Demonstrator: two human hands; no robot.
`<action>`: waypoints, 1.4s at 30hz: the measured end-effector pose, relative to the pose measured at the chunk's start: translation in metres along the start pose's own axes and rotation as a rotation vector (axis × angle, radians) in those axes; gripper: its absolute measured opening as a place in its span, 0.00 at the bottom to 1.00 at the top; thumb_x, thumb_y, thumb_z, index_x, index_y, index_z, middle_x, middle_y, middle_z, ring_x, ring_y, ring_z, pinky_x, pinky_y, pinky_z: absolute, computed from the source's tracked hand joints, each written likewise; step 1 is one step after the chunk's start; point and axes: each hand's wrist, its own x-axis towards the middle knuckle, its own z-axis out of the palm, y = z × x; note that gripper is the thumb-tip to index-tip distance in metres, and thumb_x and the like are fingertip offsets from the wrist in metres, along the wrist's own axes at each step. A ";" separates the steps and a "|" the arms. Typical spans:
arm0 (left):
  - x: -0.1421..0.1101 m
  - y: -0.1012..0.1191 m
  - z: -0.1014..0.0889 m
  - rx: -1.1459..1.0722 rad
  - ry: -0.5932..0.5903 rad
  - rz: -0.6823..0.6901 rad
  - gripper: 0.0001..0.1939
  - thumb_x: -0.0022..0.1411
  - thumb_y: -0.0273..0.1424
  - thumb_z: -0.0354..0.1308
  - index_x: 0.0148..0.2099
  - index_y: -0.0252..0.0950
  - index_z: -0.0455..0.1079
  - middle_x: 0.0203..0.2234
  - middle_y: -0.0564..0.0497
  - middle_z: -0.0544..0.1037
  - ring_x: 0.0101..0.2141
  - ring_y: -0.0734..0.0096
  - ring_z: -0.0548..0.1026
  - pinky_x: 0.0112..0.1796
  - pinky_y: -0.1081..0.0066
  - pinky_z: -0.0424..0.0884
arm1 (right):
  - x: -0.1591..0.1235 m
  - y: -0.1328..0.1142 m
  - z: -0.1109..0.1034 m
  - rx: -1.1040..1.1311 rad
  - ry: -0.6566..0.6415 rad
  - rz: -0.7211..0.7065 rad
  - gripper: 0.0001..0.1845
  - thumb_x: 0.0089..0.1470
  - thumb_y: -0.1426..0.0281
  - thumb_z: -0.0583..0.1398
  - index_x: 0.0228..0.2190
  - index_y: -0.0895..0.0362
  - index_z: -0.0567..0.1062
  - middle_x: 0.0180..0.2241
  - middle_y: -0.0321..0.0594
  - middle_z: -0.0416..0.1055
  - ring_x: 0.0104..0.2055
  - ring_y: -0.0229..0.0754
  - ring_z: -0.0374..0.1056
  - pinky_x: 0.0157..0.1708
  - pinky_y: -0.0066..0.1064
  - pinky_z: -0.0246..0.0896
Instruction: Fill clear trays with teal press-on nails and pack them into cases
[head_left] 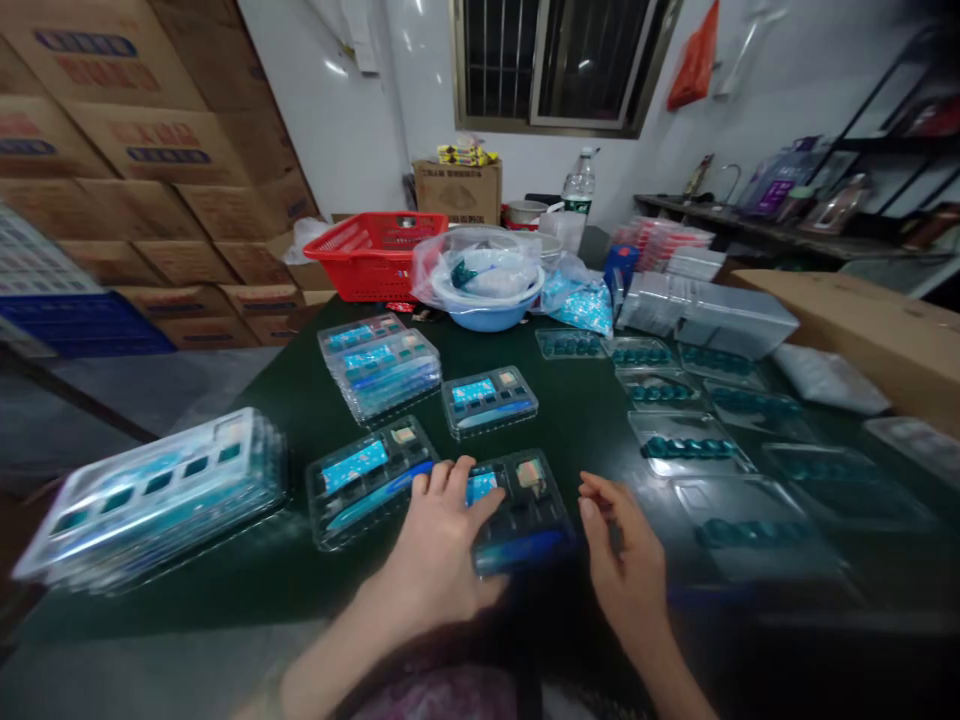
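My left hand (442, 540) spreads its fingers over the left side of a clear plastic tray (531, 510). In that tray are a blue patterned piece, a small pale item and a blurred blue pen (521, 552). My right hand (626, 560) is just right of the tray, loosely curled, with thumb and fingers a little apart and nothing visible between them. Left of my left hand lies another filled tray (379, 480) with a blue pen (382, 497); my fingertips are close to its right end. A third filled tray (490, 400) sits behind.
Stacked filled packs stand at the left (165, 490) and further back (386, 365). Clear shells with teal beaded pieces (690, 450) spread across the right. Behind are a red basket (367, 260), a blue basin (487, 312), a bag of blue pieces (581, 300) and clear shells (705, 310).
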 end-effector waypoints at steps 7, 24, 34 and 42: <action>0.016 0.002 0.011 -0.144 -0.096 0.043 0.48 0.36 0.50 0.60 0.59 0.44 0.48 0.59 0.41 0.43 0.56 0.43 0.42 0.49 0.44 0.46 | -0.016 0.037 -0.018 -0.141 -0.060 0.017 0.14 0.53 0.68 0.51 0.42 0.57 0.67 0.40 0.45 0.65 0.41 0.43 0.63 0.39 0.35 0.61; -0.029 -0.007 0.032 -0.211 0.182 -0.029 0.25 0.52 0.32 0.53 0.53 0.43 0.54 0.57 0.45 0.51 0.57 0.53 0.45 0.50 0.51 0.53 | 0.007 0.030 -0.002 -0.369 -0.294 -0.081 0.16 0.53 0.69 0.50 0.45 0.54 0.65 0.41 0.43 0.65 0.41 0.43 0.64 0.40 0.35 0.62; 0.042 -0.007 0.020 -0.114 -0.101 0.058 0.45 0.34 0.47 0.60 0.56 0.42 0.54 0.50 0.40 0.60 0.48 0.47 0.58 0.45 0.52 0.54 | 0.013 0.042 0.001 -0.081 -0.226 0.068 0.17 0.54 0.69 0.49 0.46 0.57 0.64 0.38 0.44 0.68 0.37 0.41 0.66 0.37 0.33 0.62; 0.028 -0.015 0.011 -0.178 0.037 0.011 0.37 0.41 0.42 0.58 0.55 0.42 0.55 0.48 0.43 0.59 0.49 0.51 0.57 0.44 0.53 0.55 | 0.031 0.035 0.010 0.194 -0.259 0.245 0.17 0.55 0.68 0.47 0.47 0.58 0.62 0.42 0.45 0.65 0.40 0.40 0.65 0.34 0.30 0.63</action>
